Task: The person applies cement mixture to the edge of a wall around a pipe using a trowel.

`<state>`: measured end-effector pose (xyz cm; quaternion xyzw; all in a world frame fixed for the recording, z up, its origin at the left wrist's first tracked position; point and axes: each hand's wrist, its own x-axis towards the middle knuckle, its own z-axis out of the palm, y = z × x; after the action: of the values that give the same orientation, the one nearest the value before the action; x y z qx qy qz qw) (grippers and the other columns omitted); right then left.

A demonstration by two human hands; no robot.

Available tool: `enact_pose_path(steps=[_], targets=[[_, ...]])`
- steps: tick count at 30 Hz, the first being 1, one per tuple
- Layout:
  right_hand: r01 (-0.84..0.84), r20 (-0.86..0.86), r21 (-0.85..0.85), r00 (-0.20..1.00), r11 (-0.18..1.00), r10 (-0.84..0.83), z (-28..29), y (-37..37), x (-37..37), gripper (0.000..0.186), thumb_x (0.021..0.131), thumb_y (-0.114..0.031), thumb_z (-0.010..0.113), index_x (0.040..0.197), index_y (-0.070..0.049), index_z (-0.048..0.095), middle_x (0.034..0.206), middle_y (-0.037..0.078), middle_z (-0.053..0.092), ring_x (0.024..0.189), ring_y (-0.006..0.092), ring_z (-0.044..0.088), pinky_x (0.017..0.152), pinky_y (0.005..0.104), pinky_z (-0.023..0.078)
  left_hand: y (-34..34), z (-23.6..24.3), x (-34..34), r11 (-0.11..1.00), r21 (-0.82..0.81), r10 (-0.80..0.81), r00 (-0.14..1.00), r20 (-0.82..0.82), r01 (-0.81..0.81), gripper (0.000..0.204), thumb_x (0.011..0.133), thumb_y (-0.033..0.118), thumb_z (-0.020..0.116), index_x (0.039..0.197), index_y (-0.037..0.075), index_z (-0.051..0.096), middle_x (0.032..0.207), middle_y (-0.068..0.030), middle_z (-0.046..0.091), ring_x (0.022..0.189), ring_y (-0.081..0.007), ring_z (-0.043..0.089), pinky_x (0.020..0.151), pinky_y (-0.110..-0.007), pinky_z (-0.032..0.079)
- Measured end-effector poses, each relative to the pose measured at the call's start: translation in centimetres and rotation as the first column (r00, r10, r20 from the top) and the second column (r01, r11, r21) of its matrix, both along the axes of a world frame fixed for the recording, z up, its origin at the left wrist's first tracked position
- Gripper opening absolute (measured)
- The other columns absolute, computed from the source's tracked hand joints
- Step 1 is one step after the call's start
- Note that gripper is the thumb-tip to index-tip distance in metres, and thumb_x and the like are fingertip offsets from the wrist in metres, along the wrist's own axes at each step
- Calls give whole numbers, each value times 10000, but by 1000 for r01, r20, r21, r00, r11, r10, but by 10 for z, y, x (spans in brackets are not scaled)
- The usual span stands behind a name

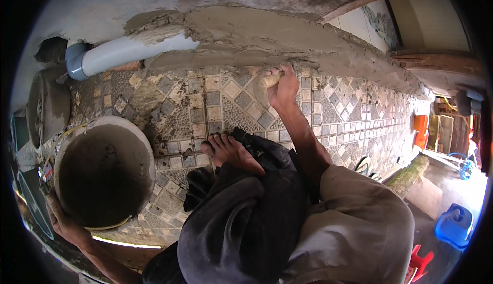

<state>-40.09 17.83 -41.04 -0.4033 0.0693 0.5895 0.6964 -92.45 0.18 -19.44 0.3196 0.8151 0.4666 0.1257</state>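
My right hand [283, 86] is closed round the light wooden handle [269, 80] of a trowel, low against the wall. Its grey blade [260, 91] shows only in part beside my fingers and blends with the grey surface. Wet mortar [267, 32] forms a long smoothed band just beyond the hand and covers part of a grey plastic pipe [136, 54]. At the left stands a round, mortar-stained bucket [149, 148] with a dark inside. My left hand [65, 227] grips the bucket's outer side near its rim; some of its fingertips are hard to make out.
Patterned tiles [257, 110] cover the floor, with mortar crumbs on them. My bare foot [231, 153] rests near the middle. Another mortar-coated container [56, 99] leans at the far left. Sandals [363, 166], a blue plastic item [455, 225] and a red one [421, 262] lie right.
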Motion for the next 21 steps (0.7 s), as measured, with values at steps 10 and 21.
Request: enact_pose_path(steps=[10,21], targets=[[-50,119,-40,991,998,55,29,12,-20,80,1024,-87,535,1037,-49,466,872,91,525,766,225,577,764,483,592,58,7,-21,967,-170,-197,980,-38,188,466,1124,330,426,1336,-23,645,1239,-158,693,1088,-224,656,967,-347,506],[-183,46,-78,981,980,186,8,-101,46,111,889,-131,606,925,-154,503,814,11,490,727,174,506,730,349,493,78,-13,-85,841,-452,-484,788,-381,299,414,1042,111,484,1428,-8,571,1385,-250,623,1231,-337,647,1000,-438,506]])
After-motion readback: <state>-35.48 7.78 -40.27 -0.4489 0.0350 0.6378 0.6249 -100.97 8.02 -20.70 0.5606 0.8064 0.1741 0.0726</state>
